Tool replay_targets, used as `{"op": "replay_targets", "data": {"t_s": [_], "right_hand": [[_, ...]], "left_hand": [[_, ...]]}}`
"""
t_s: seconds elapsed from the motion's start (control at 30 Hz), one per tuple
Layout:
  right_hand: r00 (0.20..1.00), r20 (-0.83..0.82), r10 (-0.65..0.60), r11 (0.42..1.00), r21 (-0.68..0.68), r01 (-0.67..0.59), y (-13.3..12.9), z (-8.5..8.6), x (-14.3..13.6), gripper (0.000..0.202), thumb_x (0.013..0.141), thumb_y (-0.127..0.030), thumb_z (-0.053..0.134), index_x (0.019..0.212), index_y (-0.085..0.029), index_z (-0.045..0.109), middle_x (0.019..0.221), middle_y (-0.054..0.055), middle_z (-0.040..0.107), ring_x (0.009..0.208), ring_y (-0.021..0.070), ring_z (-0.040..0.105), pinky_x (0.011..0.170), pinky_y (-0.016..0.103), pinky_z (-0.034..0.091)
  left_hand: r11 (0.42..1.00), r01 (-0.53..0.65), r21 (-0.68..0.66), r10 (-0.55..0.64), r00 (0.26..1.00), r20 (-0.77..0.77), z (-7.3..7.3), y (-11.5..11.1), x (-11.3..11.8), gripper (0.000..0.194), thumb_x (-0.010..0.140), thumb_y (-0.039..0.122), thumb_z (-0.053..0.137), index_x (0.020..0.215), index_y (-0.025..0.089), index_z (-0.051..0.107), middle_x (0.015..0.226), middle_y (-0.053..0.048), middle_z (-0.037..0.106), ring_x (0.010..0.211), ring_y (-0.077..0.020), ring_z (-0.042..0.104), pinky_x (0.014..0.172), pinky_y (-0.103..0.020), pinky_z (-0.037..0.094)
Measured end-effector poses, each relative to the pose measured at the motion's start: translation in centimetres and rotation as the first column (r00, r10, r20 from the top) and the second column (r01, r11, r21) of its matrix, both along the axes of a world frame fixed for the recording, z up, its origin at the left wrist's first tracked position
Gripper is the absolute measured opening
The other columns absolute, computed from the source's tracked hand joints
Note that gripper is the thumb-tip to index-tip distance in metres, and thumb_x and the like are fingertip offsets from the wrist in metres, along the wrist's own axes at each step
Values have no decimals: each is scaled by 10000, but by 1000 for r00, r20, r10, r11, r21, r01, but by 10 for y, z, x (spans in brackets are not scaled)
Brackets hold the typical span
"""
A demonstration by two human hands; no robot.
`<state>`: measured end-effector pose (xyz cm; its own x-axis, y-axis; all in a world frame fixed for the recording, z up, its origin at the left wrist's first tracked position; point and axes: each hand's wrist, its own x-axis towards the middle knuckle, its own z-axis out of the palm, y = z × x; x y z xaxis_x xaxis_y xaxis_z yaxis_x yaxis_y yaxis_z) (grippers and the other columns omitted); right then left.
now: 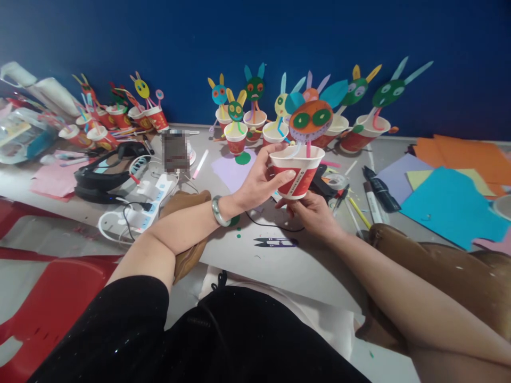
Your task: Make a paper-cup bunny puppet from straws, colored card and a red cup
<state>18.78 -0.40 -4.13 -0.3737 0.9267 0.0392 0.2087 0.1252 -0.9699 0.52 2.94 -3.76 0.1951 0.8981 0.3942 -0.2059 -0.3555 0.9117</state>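
Note:
My left hand (263,183) is wrapped round a red and white paper cup (294,175), thumb across its front, holding it upright above the table. Out of the cup rises an orange paper face (311,121) with green eyes, blue ears and a toothed lilac mouth, on pipe-cleaner-like stems. Just under the cup's base, my right hand (313,213) has its fingers curled together; what they grip, if anything, is hidden. Purple-handled thread snips (276,242) lie on the table below the hands.
Several similar cup puppets (235,135) line the blue wall, with more (104,135) at the left. Coloured paper sheets (455,207) and markers (379,191) lie to the right. A power strip (157,199) and black headset (107,173) sit left, a red chair (59,298) below.

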Motion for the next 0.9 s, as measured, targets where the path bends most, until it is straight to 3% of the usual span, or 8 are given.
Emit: {"op": "replay_targets", "data": {"t_s": [0.13,0.3,0.5,0.73,0.9], "right_hand": [[1000,22,16,1000,-4,-16,1,-4,1,421,913,-584,710,758,-198,774,644,42,673,554,139,529,573,297,450],[999,41,-3,999,44,1,3,-10,2,505,926,-666,676,767,-199,785,612,37,647,558,144,540,579,296,442],[999,41,14,999,50,-16,1,-9,2,519,927,-702,666,794,-211,771,638,40,669,587,162,579,623,314,471],[997,45,58,998,30,-59,-1,-10,1,574,920,-773,629,797,-222,736,644,40,663,597,170,582,608,317,470],[999,32,18,997,73,-21,-3,-8,1,593,945,-787,585,808,-230,735,691,44,670,613,168,580,654,328,493]], "left_hand": [[998,-23,-53,21,999,-33,4,-3,0,777,880,653,774,1471,257,459,1469,-99,597,1369,-318,539,1175,-446,503],[996,-37,-77,34,998,-45,11,-8,1,823,834,673,796,1469,239,505,1366,-120,660,1333,-342,618,1121,-498,561],[998,-60,0,60,998,-1,10,-7,2,672,851,586,801,1360,236,534,1400,-117,633,1265,-299,641,1087,-476,567],[998,-64,-19,64,998,16,9,-5,1,697,826,575,823,1344,242,496,1382,-114,610,1286,-291,626,1086,-462,570],[998,-41,-40,41,999,7,13,-7,2,711,808,599,834,1334,261,495,1372,-114,606,1275,-291,622,1060,-459,582]]}}
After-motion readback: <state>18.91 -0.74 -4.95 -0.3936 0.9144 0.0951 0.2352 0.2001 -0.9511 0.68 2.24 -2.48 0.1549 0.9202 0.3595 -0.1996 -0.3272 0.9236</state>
